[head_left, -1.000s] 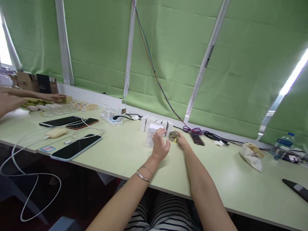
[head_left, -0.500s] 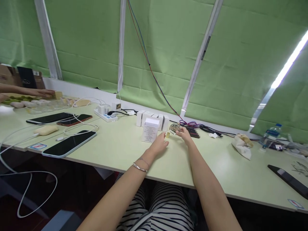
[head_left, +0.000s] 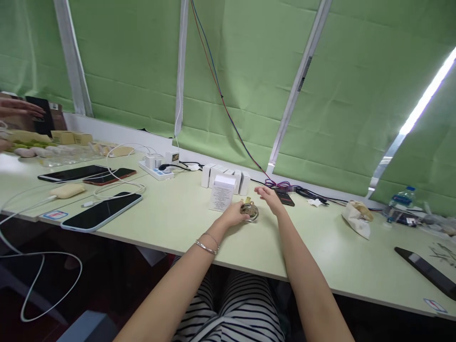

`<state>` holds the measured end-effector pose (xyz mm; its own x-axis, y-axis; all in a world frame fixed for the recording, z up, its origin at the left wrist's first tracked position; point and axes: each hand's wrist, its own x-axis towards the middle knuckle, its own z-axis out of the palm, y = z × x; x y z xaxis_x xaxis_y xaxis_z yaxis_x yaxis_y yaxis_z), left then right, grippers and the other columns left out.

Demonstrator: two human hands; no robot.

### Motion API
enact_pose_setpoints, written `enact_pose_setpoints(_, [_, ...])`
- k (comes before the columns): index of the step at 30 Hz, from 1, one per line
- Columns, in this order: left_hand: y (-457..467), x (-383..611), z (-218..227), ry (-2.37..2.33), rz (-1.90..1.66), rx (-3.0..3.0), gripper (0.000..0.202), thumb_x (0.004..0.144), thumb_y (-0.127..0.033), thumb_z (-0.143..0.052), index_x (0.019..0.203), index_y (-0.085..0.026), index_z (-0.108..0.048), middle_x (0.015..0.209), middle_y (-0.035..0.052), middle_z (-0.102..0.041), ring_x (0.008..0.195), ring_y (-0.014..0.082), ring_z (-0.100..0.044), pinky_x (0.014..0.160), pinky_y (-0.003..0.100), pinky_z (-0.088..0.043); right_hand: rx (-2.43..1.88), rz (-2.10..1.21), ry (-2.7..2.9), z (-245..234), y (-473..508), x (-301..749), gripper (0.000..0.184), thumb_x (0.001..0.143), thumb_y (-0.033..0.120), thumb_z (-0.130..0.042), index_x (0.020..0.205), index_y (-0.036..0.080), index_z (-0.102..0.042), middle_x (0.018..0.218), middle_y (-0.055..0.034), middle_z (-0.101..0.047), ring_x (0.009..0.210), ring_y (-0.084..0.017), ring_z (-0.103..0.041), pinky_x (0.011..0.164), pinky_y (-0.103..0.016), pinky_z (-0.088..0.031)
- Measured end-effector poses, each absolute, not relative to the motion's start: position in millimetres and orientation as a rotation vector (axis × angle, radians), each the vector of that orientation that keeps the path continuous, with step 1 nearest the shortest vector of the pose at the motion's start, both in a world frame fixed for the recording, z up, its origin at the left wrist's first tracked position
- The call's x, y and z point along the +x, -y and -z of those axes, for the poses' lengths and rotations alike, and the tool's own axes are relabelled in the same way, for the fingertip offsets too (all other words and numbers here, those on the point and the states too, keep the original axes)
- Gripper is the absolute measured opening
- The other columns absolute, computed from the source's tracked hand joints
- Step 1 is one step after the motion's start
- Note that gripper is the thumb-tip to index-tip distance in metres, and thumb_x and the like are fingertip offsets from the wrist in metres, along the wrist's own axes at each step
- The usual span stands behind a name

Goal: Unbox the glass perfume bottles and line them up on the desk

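Note:
A round, glassy thing (head_left: 251, 211) with a dark patterned middle and a clear rim is in the grip of my left hand (head_left: 234, 214), low over the table. Its kind is hard to make out. Right behind it shows a small yellow translucent piece (head_left: 248, 200); I cannot tell whether the two touch. My right hand (head_left: 270, 198) is open, fingers stretched out, a little to the right of the round thing and holding nothing. A white card box with printed text (head_left: 221, 194) stands beside my left hand, and several white boxes (head_left: 206, 175) are lined up behind it.
Phones (head_left: 103, 211) and white cables lie left, near a power strip (head_left: 156, 171). A dark box (head_left: 285, 196) and cables lie behind my right hand. Further right are a cloth pouch (head_left: 357, 219), a water bottle (head_left: 402, 197) and a black device (head_left: 425, 270). Another person's hand (head_left: 21, 107) is far left.
The round glassy thing has passed from my right hand to my left and come nearer to me. My right hand has let go and opened. The other person's hand has moved left.

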<state>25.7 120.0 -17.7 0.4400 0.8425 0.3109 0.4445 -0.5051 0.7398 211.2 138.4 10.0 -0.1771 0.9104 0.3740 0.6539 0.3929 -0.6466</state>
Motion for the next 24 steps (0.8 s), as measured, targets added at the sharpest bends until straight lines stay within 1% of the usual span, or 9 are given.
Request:
enact_pose_setpoints(1, [-120.5, 25.2, 17.9, -1.054, -0.894, 2.129, 0.036, 0.062, -0.023, -0.068, 0.096, -0.013, -0.06, 0.097, 0.0112, -0.066, 0.091, 0.0299, -0.06, 0.079, 0.039, -0.045, -1.381, -0.376, 1.924, -11.3, -147.3, 206.5, 0.031, 0.091, 0.036, -0.036, 0.109, 0.019, -0.055, 0.118, -0.0078, -0.056, 0.108, -0.018, -0.052, 0.087, -0.035, -0.044])
enact_pose_setpoints(2, [-120.9, 24.5, 18.1, -1.028, -0.873, 2.133, 0.035, 0.062, -0.023, -0.068, 0.095, -0.013, -0.06, 0.096, 0.0111, -0.066, 0.09, 0.0295, -0.06, 0.079, 0.039, -0.045, -1.422, -0.322, 1.946, -11.4, -156.8, 200.4, 0.029, 0.091, 0.034, -0.039, 0.11, 0.018, -0.055, 0.119, -0.0082, -0.055, 0.107, -0.019, -0.052, 0.088, -0.037, -0.044])
enact_pose_setpoints(5, [-121.3, 22.0, 18.5, -0.937, -0.809, 2.15, 0.033, 0.062, -0.021, -0.067, 0.094, -0.014, -0.061, 0.093, 0.0087, -0.067, 0.087, 0.0267, -0.061, 0.076, 0.036, -0.047, -1.538, -0.218, 2.06, -5.6, -180.9, 180.3, 0.028, 0.088, 0.032, -0.05, 0.112, 0.018, -0.054, 0.116, -0.0074, -0.055, 0.098, -0.018, -0.056, 0.083, -0.039, -0.048])
enact_pose_setpoints(8, [-121.1, 20.2, 18.5, -0.877, -0.766, 2.15, 0.031, 0.062, -0.018, -0.066, 0.093, -0.015, -0.061, 0.092, 0.0069, -0.067, 0.087, 0.0253, -0.062, 0.075, 0.035, -0.047, -1.617, -0.141, 2.15, 4.7, -190.7, 168.4, 0.028, 0.088, 0.032, -0.05, 0.113, 0.018, -0.053, 0.116, -0.0072, -0.055, 0.096, -0.018, -0.057, 0.082, -0.038, -0.049])
enact_pose_setpoints(15, [-120.3, 17.9, 17.6, -0.875, -0.751, 2.12, 0.032, 0.061, -0.02, -0.067, 0.092, -0.015, -0.062, 0.091, 0.0078, -0.066, 0.088, 0.028, -0.061, 0.075, 0.038, -0.046, -1.606, -0.042, 2.223, 16.3, -179.5, 168.5, 0.029, 0.088, 0.032, -0.05, 0.113, 0.018, -0.053, 0.116, -0.0073, -0.055, 0.096, -0.018, -0.057, 0.081, -0.038, -0.049])
enact_pose_setpoints(18, [-121.5, 18.1, 18.6, -0.871, -0.76, 2.117, 0.031, 0.061, -0.02, -0.067, 0.091, -0.015, -0.062, 0.089, 0.0069, -0.066, 0.087, 0.0272, -0.061, 0.075, 0.038, -0.047, -1.531, -0.023, 2.164, 7.5, -172.1, 171.6, 0.027, 0.087, 0.031, -0.052, 0.11, 0.017, -0.055, 0.113, -0.007, -0.056, 0.098, -0.019, -0.056, 0.084, -0.041, -0.047])
enact_pose_setpoints(21, [-122.9, 19.0, 20.2, -0.881, -0.777, 2.11, 0.03, 0.061, -0.022, -0.067, 0.09, -0.016, -0.061, 0.087, 0.0075, -0.066, 0.086, 0.0275, -0.061, 0.076, 0.038, -0.046, -1.434, -0.018, 2.049, -11.1, -157.1, 181.9, 0.02, 0.086, 0.021, -0.049, 0.102, 0.017, -0.059, 0.105, -0.0073, -0.062, 0.103, -0.02, -0.055, 0.091, -0.043, -0.042])
enact_pose_setpoints(22, [-123.1, 19.2, 20.5, -0.89, -0.782, 2.105, 0.03, 0.061, -0.023, -0.067, 0.09, -0.016, -0.061, 0.087, 0.0082, -0.065, 0.086, 0.0281, -0.061, 0.076, 0.039, -0.046, -1.395, -0.031, 2.02, -17.8, -149.5, 186.7, 0.021, 0.084, 0.017, -0.047, 0.101, 0.018, -0.06, 0.102, -0.0074, -0.064, 0.102, -0.02, -0.056, 0.091, -0.042, -0.042])
enact_pose_setpoints(24, [-122.6, 19.2, 20.7, -0.906, -0.792, 2.092, 0.031, 0.061, -0.025, -0.068, 0.089, -0.015, -0.061, 0.086, 0.0092, -0.065, 0.085, 0.0292, -0.061, 0.075, 0.04, -0.046, -1.306, -0.085, 2.003, -29.2, -131.0, 195.9, 0.023, 0.082, 0.016, -0.046, 0.099, 0.018, -0.061, 0.096, -0.0066, -0.066, 0.093, -0.019, -0.061, 0.085, -0.037, -0.046])
